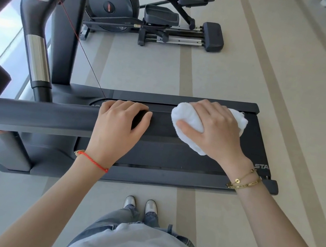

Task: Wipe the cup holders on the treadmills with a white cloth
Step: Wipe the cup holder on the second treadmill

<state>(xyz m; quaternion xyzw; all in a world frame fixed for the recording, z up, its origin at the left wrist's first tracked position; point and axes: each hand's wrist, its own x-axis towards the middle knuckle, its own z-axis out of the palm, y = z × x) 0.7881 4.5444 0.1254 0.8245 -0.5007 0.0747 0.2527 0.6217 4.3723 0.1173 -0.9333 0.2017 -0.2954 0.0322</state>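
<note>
— Where's the cloth?

— The white cloth (pixel 191 122) is bunched under my right hand (pixel 212 129), out past the free end of the handrail (pixel 36 115); my fingers curl over it and my thumb presses its near edge — I'm gripping it, above the belt of the treadmill (pixel 174 157).

— And your other hand?

— My left hand (pixel 119 124) sits on the handrail's end, fingers curled over the top and round its far side; it holds the rail and nothing else.

— Any cup holders in sight?

— I cannot tell; beyond the handrail stands the upright post (pixel 37 54) with a red panel on top; farther off, another exercise machine (pixel 159 28) on the striped floor (pixel 284 97); my shoes (pixel 140 204) are on the near side of the handrail.
</note>
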